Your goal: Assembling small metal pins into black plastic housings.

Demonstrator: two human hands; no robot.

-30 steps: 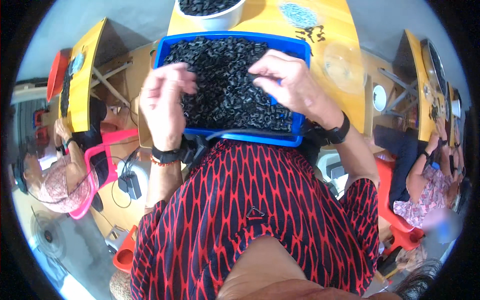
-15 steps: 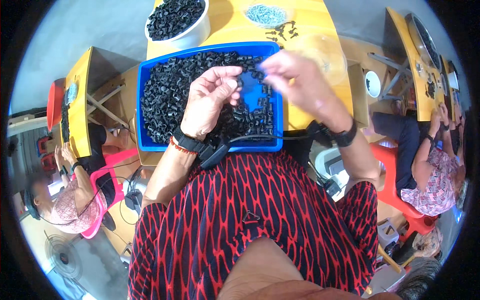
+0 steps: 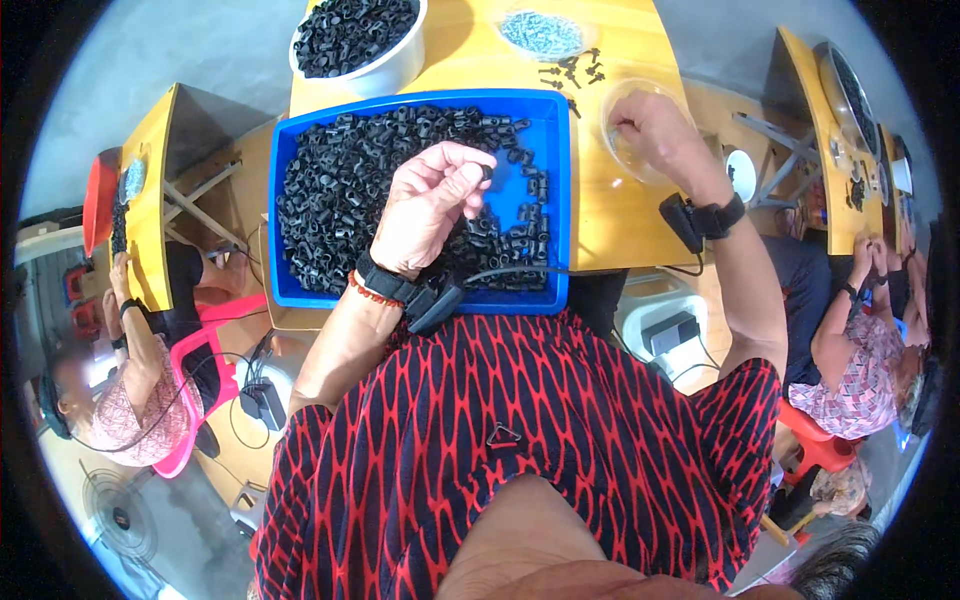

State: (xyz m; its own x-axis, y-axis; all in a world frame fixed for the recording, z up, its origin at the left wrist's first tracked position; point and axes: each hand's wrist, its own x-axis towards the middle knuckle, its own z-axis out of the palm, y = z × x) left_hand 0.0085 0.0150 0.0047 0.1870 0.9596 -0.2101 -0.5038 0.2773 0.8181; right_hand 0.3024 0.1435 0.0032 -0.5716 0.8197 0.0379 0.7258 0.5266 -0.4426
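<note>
My left hand (image 3: 428,205) is over a blue plastic tray (image 3: 563,210), its thumb and forefinger pinching a small black plastic fitting (image 3: 487,172). Beneath it, many similar black plastic fittings (image 3: 335,205) heap up in the tray's left and middle. Along the right side a few lie in loose rows on the bare blue bottom. My right hand (image 3: 662,135) reaches into a shallow clear dish (image 3: 612,150) beside the tray. Its fingers are bent together at the dish; what they hold, if anything, is too small to make out.
A white tub (image 3: 400,70) of black fittings stands behind the tray. Farther right are a clear dish of small bluish pieces (image 3: 540,33) and loose black pins (image 3: 575,70) on the yellow table (image 3: 600,235). Co-workers sit at tables on both sides. A cable crosses the tray's front.
My right hand has moved right, from near my left hand to the clear dish. My left hand stays over the tray, still pinching a black fitting.
</note>
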